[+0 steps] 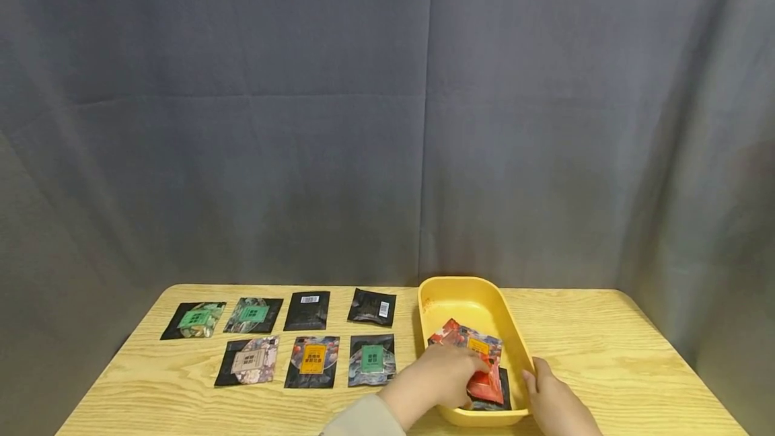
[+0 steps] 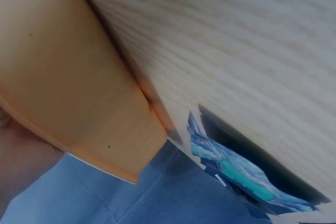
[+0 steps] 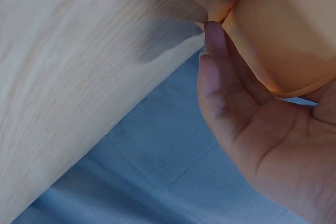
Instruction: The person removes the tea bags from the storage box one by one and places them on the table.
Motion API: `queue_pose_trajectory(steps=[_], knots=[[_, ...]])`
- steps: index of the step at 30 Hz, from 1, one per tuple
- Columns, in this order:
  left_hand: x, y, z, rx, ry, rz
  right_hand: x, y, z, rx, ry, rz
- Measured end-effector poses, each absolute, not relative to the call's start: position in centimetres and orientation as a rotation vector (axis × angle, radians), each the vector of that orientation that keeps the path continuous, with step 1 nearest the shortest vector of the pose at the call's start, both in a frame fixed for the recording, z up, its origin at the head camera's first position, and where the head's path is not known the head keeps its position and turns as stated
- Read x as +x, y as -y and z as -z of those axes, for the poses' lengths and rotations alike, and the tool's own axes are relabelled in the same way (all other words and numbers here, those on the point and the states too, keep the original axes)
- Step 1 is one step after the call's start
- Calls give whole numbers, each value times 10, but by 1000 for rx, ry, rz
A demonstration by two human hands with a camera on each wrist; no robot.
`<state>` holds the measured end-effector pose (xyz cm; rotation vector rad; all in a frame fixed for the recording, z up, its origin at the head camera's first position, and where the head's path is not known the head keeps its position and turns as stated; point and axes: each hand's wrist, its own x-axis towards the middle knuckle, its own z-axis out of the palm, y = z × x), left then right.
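Observation:
My left hand (image 1: 445, 372) reaches over the near left side of a yellow plastic tray (image 1: 463, 288), its fingers curled over a red packet (image 1: 487, 387) inside. Under and around that packet lie a dark packet with an orange label (image 1: 480, 344) and a black packet (image 1: 505, 382). In the left wrist view the tray's outer wall (image 2: 79, 87) hides the fingers. At the near right corner, my right hand (image 1: 560, 399) holds the tray's rim, thumb at the edge. The right wrist view shows its fingers (image 3: 215, 80) along the outside wall.
Left of the tray, several flat packets lie in two rows on the wooden table (image 1: 581, 342). A green-labelled packet (image 1: 372, 359) is closest to the tray, with a barcoded black packet (image 1: 372, 307) behind it. A grey curtain (image 1: 303, 153) hangs behind the table.

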<state>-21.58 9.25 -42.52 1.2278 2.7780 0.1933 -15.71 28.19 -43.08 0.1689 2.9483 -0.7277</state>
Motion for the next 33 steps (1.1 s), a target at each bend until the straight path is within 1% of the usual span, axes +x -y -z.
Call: queue_pose_trajectory(steps=[12, 17, 25, 33], knots=[[-213, -91, 427, 1228, -2863, -236, -156, -282, 431, 145, -2966, 741], [-211, -90, 428, 1323, -2950, -172, -156, -283, 430, 133, -2976, 726], [-213, -87, 430, 1570, -3073, -126, -157, -283, 428, 107, -2955, 730], [-213, -73, 416, 1621, -3132, -309, -155, -283, 429, 95, -2958, 749]])
